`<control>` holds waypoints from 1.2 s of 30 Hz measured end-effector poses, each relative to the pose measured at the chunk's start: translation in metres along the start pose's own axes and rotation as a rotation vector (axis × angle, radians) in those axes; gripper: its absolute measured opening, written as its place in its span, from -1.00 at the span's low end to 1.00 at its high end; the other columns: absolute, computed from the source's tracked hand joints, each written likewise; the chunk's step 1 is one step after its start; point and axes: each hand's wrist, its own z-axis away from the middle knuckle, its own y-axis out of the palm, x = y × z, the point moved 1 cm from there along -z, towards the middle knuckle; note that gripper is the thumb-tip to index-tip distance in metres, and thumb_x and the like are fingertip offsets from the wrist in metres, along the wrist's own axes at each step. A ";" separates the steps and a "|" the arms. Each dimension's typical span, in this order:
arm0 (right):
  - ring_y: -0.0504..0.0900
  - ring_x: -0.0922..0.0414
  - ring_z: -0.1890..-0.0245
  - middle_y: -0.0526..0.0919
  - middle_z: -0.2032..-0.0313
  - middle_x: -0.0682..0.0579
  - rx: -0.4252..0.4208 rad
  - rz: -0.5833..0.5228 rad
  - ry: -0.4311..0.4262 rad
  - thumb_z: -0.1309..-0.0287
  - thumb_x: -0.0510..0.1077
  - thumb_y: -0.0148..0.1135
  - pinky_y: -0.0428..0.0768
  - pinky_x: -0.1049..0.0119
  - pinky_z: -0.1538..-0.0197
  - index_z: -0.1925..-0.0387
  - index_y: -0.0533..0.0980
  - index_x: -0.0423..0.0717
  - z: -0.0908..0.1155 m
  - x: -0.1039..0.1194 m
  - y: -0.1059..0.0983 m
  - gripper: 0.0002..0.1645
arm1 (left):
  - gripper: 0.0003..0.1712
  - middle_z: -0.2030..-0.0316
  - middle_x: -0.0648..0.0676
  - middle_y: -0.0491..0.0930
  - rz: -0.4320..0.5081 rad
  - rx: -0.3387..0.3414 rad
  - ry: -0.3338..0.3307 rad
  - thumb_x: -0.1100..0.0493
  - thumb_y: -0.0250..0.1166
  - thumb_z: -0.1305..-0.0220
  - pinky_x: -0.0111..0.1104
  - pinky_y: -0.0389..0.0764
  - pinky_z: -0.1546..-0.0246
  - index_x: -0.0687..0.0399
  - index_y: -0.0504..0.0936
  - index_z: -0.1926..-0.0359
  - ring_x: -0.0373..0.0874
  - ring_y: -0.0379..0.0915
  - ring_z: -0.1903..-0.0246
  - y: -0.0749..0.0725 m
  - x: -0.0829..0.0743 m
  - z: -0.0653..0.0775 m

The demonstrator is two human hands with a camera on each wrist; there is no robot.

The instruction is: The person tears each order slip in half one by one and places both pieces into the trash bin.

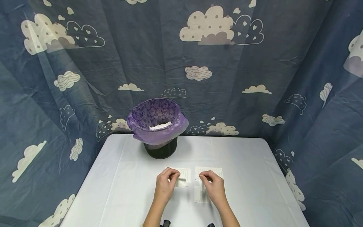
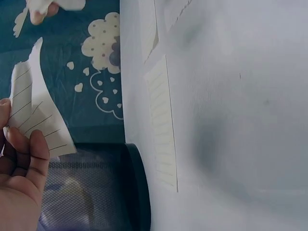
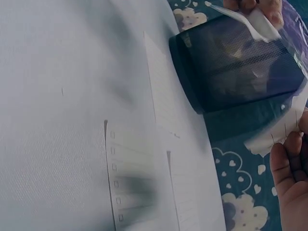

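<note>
A torn lined scrap (image 2: 48, 121) was pinched by the left hand (image 1: 165, 185), another scrap (image 3: 283, 129) by the right hand (image 1: 214, 186), by which the near sheet (image 1: 200, 197) was partly hidden.

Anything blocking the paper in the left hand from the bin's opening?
Nothing visible stands between the paper in the left hand and the bin. A sheet lies flat by that hand, not in the way, and the mouth of the purple bag is open.
</note>
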 end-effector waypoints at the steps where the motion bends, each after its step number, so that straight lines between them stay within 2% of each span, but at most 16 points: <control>1: 0.68 0.30 0.27 0.81 0.29 0.12 -0.002 0.000 0.004 -0.37 -0.13 0.42 0.66 0.46 0.14 0.27 0.75 -0.08 0.000 0.000 -0.001 -0.90 | -0.90 0.41 -0.10 0.69 -0.003 -0.006 -0.004 0.30 0.50 -0.29 -0.54 0.52 0.42 0.03 0.77 0.35 -0.40 0.43 0.44 -0.001 0.001 0.000; 10: 0.68 0.31 0.27 0.82 0.27 0.11 -0.003 -0.007 0.016 -0.38 -0.13 0.41 0.65 0.46 0.14 0.26 0.74 -0.09 -0.001 -0.001 -0.004 -0.88 | -0.91 0.38 -0.10 0.70 -0.014 -0.009 -0.049 0.27 0.50 -0.31 -0.55 0.52 0.42 0.03 0.77 0.34 -0.40 0.43 0.43 -0.006 0.004 -0.002; 19: 0.67 0.30 0.27 0.82 0.27 0.08 -0.003 -0.015 0.030 -0.38 -0.15 0.41 0.65 0.49 0.14 0.24 0.74 -0.10 -0.003 0.001 -0.002 -0.90 | -0.92 0.37 -0.09 0.71 -0.007 -0.039 -0.045 0.28 0.50 -0.30 -0.54 0.54 0.39 0.03 0.78 0.33 -0.38 0.46 0.42 -0.011 0.003 -0.003; 23: 0.69 0.26 0.24 0.82 0.25 0.06 -0.015 -0.026 0.029 -0.37 -0.18 0.42 0.67 0.50 0.11 0.23 0.74 -0.10 -0.008 0.006 -0.002 -0.93 | -0.93 0.36 -0.08 0.73 0.017 -0.061 -0.017 0.28 0.51 -0.29 -0.53 0.59 0.35 0.05 0.78 0.32 -0.37 0.50 0.40 -0.016 0.000 -0.006; 27: 0.72 0.24 0.18 0.82 0.21 0.05 -0.006 -0.086 0.059 -0.37 -0.17 0.42 0.67 0.52 0.06 0.20 0.75 -0.07 -0.016 0.014 -0.001 -0.94 | -0.95 0.35 -0.02 0.74 0.086 -0.094 0.007 0.27 0.50 -0.30 -0.52 0.65 0.29 0.11 0.78 0.30 -0.35 0.55 0.37 -0.023 -0.005 -0.012; 34: 0.68 0.22 0.18 0.79 0.15 -0.04 0.042 -0.283 0.126 -0.41 -0.09 0.39 0.67 0.48 0.06 0.14 0.73 -0.15 -0.032 0.032 -0.003 -0.81 | -0.93 0.25 0.12 0.75 0.349 -0.116 -0.093 0.23 0.45 -0.37 -0.57 0.69 0.14 0.16 0.77 0.25 -0.30 0.65 0.25 -0.038 -0.018 -0.029; 36: 0.67 0.20 0.18 0.78 0.15 -0.04 0.044 -0.302 0.128 -0.41 -0.08 0.39 0.65 0.49 0.07 0.14 0.74 -0.14 -0.036 0.038 -0.004 -0.81 | -0.93 0.25 0.16 0.73 0.387 -0.129 -0.083 0.24 0.44 -0.38 -0.56 0.70 0.12 0.17 0.76 0.25 -0.28 0.66 0.24 -0.043 -0.023 -0.035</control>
